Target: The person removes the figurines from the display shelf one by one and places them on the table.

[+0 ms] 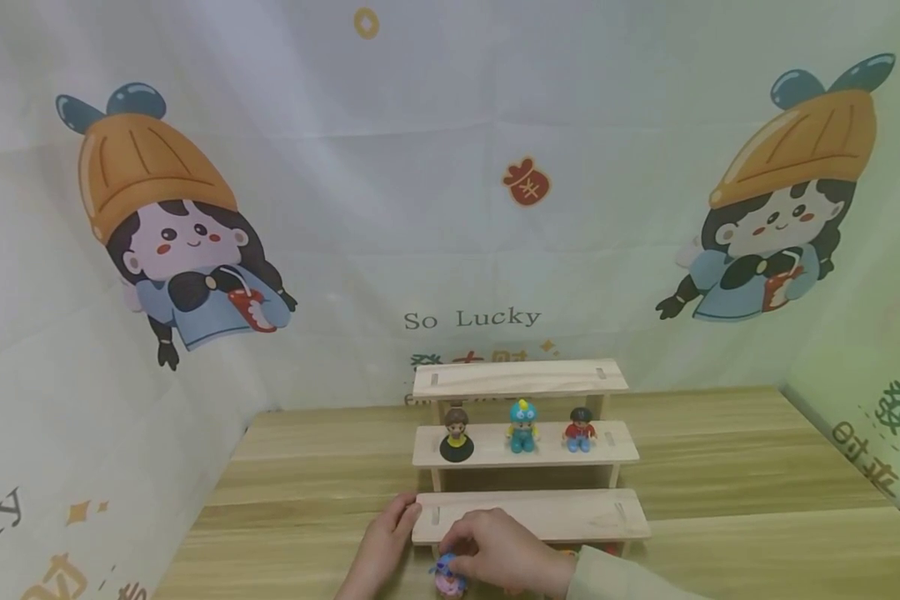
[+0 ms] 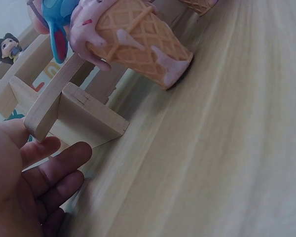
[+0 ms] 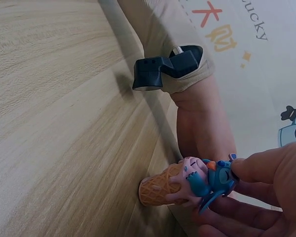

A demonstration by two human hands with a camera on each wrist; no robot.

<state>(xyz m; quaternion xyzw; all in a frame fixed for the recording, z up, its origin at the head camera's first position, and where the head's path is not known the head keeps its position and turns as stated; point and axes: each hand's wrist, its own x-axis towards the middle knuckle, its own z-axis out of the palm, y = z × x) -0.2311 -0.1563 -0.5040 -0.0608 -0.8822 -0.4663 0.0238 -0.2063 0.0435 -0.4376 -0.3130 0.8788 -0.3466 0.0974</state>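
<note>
My right hand (image 1: 510, 550) pinches a blue big-eared figurine on an ice-cream cone (image 1: 447, 575) by its head, between thumb and fingers. The figurine is in front of the lowest board's left part; its waffle cone (image 3: 158, 187) points down to the tabletop. At the left end of the wooden three-step display stand (image 1: 532, 517), my left hand (image 1: 390, 533) holds the lowest board's end, index finger curled under it and the other fingers loosely bent below. The thumb is partly hidden by the board in the left wrist view.
The middle step carries a figurine in a yellow dress (image 1: 457, 435), a teal-suited figurine (image 1: 522, 429) and a figurine with a black hat (image 1: 580, 431). Orange and red bits show behind my right forearm. A printed cloth (image 1: 495, 250) hangs behind the wood-grain table (image 1: 307, 467).
</note>
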